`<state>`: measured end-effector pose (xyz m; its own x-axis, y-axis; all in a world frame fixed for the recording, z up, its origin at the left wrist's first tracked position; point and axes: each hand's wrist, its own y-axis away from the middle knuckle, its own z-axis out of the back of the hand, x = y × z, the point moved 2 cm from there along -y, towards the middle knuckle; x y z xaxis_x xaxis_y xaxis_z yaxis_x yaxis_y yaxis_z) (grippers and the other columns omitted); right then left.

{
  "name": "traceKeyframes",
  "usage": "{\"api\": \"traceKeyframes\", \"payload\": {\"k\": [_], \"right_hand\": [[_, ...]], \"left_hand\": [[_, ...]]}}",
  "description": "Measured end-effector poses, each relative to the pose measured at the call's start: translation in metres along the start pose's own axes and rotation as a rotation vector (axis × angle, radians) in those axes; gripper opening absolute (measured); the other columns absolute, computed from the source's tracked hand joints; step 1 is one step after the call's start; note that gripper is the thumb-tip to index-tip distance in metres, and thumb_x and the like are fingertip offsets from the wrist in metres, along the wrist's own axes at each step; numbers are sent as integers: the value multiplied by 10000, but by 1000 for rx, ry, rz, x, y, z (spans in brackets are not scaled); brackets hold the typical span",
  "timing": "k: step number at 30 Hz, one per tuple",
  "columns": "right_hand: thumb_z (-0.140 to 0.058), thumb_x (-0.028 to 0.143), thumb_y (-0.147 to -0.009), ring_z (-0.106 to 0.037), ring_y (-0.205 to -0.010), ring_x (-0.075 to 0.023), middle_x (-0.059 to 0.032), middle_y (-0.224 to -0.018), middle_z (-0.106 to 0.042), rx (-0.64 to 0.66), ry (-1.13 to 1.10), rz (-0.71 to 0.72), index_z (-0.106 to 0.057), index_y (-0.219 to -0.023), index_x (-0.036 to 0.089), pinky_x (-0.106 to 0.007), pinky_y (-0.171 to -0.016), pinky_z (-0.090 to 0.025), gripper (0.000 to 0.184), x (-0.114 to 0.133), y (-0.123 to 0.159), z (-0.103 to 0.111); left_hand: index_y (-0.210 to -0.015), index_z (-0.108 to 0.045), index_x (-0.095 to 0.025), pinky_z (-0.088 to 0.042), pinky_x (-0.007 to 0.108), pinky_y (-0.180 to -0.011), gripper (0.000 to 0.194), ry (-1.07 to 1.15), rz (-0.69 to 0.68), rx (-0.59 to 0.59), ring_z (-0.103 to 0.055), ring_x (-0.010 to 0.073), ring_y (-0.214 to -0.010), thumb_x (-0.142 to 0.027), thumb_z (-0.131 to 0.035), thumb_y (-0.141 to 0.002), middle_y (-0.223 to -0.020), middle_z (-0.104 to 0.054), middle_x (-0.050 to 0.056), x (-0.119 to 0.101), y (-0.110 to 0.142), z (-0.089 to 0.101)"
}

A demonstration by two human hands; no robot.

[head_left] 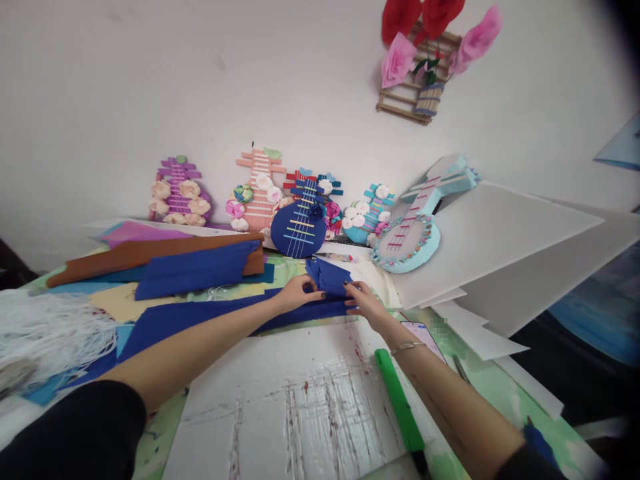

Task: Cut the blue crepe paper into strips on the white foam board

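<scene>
Dark-blue folded sheet [330,276] sits just beyond the far edge of the white board [260,380], landmark here, on the worktop [493,387]. Left hand [296,293] grasps its left side b/w thumb & fingers; right hand [366,303] has fingertips at its R corner, though can't tell if they pinch or just touch. Step in hand, judging by pose: two-handed folding or shaping, approx. mid-way. Next move calls for a light, even hold w/ both hands, as thin layers could slip or crease. Long blue strip [193,319] lies beyond the board & off to its L, partly under the L forearm. Green cutter [399,400] on the board's R part; phone [426,338] R of board, nr R wrist. Blue lute-shaped craft [299,230] stands farther back, beyond board.
</scene>
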<state>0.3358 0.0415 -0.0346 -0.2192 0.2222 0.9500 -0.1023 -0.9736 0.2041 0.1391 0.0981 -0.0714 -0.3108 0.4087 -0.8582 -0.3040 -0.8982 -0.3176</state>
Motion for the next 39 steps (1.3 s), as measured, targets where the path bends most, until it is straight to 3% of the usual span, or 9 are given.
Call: {"api": "traceKeyframes", "payload": {"k": [4, 10, 16, 20, 23, 27, 31, 35, 39], "right_hand": [[-519, 461, -835, -575, -746, -140, -88, -1003, -580, 3, -57, -55, -563, -893, 167, -230, -557, -496, 302, 0, -12, -7], [-468, 470, -875, -622, -701, -135, -99, -959, -619, 57, -217, -127, -570, -882, 142, -263, -621, -521, 343, -12, 3, 12], [-444, 636, -824, -672, -747, -229, -122, -922, -644, 162, -578, -292, -507, -984, 151, -393, -706, -546, 515, -19, 41, 34], [-578, 428, -802, -635, -610, -164, -45, -769, -645, 164, -475, -208, -518, -962, 187, -293, -585, -524, 296, -29, 63, 34], [-672, 116, -635, -640, -620, -163, -2, -729, -649, 13, -351, -115, -469, -1039, 208, -276, -563, -524, 462, -37, 76, 35], [-583, -1, -554, -621, -578, -140, 25, -681, -634, -91, -239, -111, -447, -1046, 204, -224, -484, -497, 550, -44, 92, 39], [-569, 39, -597, -618, -575, -134, 16, -708, -625, -99, -183, -127, -433, -1078, 197, -224, -466, -506, 524, -50, 101, 40], [-627, 191, -682, -633, -549, -152, 43, -703, -605, -96, -119, -86, -309, -1282, 243, -295, -499, -557, 681, -53, 106, 36], [-639, 241, -688, -640, -493, -164, 81, -641, -583, 21, 14, -65, -240, -1373, 327, -294, -476, -549, 797, -54, 109, 24]], "left_hand": [[-1071, -590, -125, -539, 323, -697, 322, 22, 76, -156, -638, 174, -801, -399, -532, -912, -948, -652, 82, 11, -14, -21], [-1104, -587, -116, -482, 455, -901, 269, -54, -18, -162, -617, 244, -985, -262, -556, -880, -1073, -638, 119, 3, -14, -22], [-1050, -684, -278, -301, 405, -1118, 299, -142, -381, 309, -543, 236, -1189, -178, -538, -809, -1160, -663, 23, -46, 51, -18], [-1125, -658, -358, -244, 346, -1152, 365, -205, -501, 596, -502, 191, -1239, -183, -446, -884, -1203, -637, -17, -71, 97, -17], [-1261, -553, -382, -192, 353, -1167, 419, -283, -515, 693, -434, 180, -1296, -201, -440, -900, -1326, -539, -24, -72, 112, -10], [-1368, -429, -298, -210, 356, -1154, 614, -643, -458, 453, -409, 204, -1312, -406, -630, -798, -1388, -491, 25, -45, 93, 19], [-1296, -445, -75, -290, 484, -1076, 577, -838, -239, 166, -396, 330, -1295, -387, -557, -823, -1363, -446, 242, -5, 61, 54], [-1183, -486, -77, -395, 482, -982, 649, -907, -161, 137, -467, 376, -1208, -473, -653, -697, -1294, -478, 264, 15, 61, 64], [-1142, -502, -117, -336, 478, -1041, 586, -930, -225, 169, -370, 370, -1293, -470, -658, -701, -1390, -389, 242, 9, 82, 60]]}}
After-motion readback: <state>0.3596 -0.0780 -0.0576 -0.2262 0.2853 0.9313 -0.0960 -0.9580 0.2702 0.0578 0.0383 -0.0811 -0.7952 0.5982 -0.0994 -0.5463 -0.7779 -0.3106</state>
